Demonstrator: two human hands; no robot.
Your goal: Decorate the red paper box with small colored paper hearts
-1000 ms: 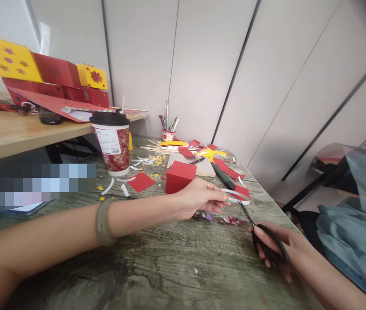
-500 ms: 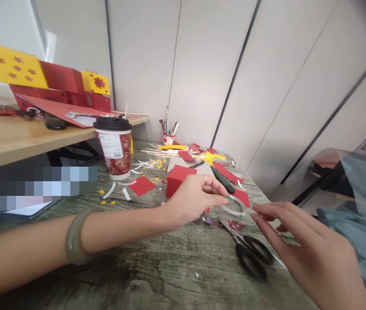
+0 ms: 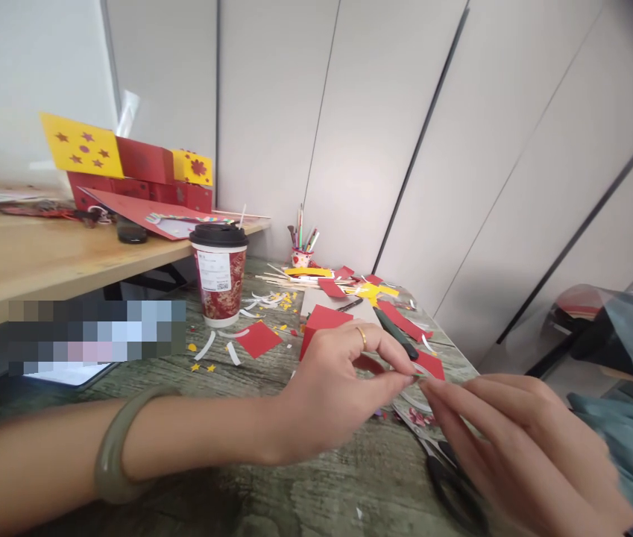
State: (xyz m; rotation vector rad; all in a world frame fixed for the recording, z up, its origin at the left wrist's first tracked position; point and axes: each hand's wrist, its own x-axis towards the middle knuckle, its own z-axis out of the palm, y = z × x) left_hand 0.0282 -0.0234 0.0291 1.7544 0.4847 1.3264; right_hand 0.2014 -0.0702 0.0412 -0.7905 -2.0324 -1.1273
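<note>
My left hand [image 3: 344,384] pinches a small green piece [image 3: 417,377], perhaps paper, between thumb and forefinger. At that same spot, the fingertips of my right hand [image 3: 523,440] are pressed together and meet the green piece. Scissors with black handles [image 3: 453,492] lie beneath my right hand, which hides part of them. Behind my left hand stands a red paper box [image 3: 324,321], partly covered by it. A dark green-handled tool [image 3: 395,333] and a curved white paper strip [image 3: 420,406] lie just beyond the fingertips.
A red paper cup with black lid [image 3: 218,276] stands at left, near a lit tablet or phone screen [image 3: 64,375]. Red squares [image 3: 260,339], white strips and yellow stars litter the tabletop. A pen cup [image 3: 301,258] is at the back. Red and yellow boxes [image 3: 145,164] sit on a raised shelf.
My right hand has moved in to meet my left, and its fingertips have closed at the green piece. The view has shifted, so the table things appear lower and farther right.
</note>
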